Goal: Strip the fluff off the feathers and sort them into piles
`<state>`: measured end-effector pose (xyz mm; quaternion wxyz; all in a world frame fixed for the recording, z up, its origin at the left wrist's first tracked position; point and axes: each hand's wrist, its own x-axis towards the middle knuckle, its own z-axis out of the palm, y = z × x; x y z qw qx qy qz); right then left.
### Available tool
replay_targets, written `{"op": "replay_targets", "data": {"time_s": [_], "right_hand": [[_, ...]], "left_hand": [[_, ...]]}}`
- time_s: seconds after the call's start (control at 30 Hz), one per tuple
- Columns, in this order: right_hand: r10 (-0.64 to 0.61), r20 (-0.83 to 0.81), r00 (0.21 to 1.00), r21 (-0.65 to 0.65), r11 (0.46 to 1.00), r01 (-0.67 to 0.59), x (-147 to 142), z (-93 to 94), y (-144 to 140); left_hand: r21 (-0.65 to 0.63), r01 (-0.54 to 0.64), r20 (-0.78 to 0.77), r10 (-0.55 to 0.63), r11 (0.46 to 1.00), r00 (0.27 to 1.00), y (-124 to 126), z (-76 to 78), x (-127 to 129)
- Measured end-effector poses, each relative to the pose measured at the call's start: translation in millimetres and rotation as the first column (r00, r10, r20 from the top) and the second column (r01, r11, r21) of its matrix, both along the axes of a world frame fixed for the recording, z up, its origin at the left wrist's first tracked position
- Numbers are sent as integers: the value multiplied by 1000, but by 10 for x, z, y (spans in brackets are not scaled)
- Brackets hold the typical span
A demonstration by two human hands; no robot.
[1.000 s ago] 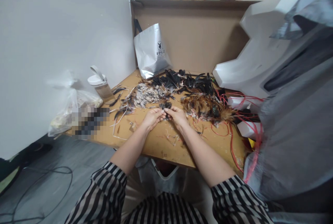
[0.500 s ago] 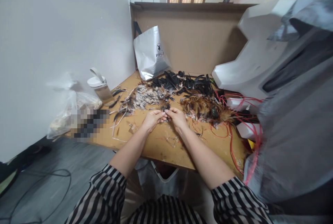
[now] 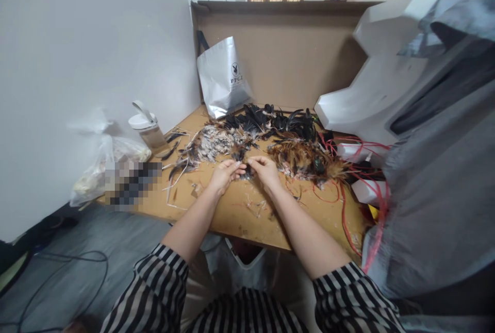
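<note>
1. A small dark feather tuft (image 3: 243,164) is pinched between the left hand (image 3: 223,174) and the right hand (image 3: 266,171), whose fingertips are brought together just above the counter (image 3: 232,209).
2. Both forearms are stretched forward from striped sleeves (image 3: 154,276).
3. Grey feathers (image 3: 211,143), black feathers (image 3: 270,119) and brown feathers (image 3: 305,160) are heaped just beyond.
4. A lidded jar (image 3: 149,129) and a silver bag (image 3: 224,78) are stood farther back; their contents cannot be told.

Silver bag (image 3: 222,78) against the cardboard, rabbit-head logo, letters "PPGZ"
</note>
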<state>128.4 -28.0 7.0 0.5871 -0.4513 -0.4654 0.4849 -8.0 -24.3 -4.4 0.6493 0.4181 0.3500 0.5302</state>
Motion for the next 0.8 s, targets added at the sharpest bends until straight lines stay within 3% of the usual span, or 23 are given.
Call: {"op": "replay_targets", "data": {"time_s": [0.1, 0.17, 0.27, 0.37, 0.47, 0.6, 0.7, 0.8], "right_hand": [[-22, 136, 990, 106, 994, 7, -9, 30, -31], [46, 152, 987, 74, 996, -58, -42, 48, -66], [250, 13, 968, -67, 966, -249, -94, 54, -110], [438, -213, 873, -154, 868, -473, -106, 46, -125], [507, -378, 775, -153, 791, -592, -80, 46, -118], [528, -463, 712, -126, 756, -643, -40, 65, -119], [555, -397, 731, -112, 761, -639, -27, 92, -142], [570, -160, 806, -97, 803, -588, -9, 127, -153]], "left_hand": [[-28, 4, 141, 0, 1000, 990, 9, 3, -31], [-13, 10, 208, -7, 1000, 978, 11, 3, -43], [17, 3, 242, -7, 1000, 970, 9, 5, -39], [25, -6, 211, 0, 1000, 978, 7, 9, -21], [32, -5, 177, -1, 999, 984, 4, 13, -4], [50, -1, 165, -7, 999, 986, -5, 25, 6], [55, 5, 158, -14, 998, 987, -9, 20, 7], [56, 27, 137, -35, 998, 990, -6, 1, 5]]}}
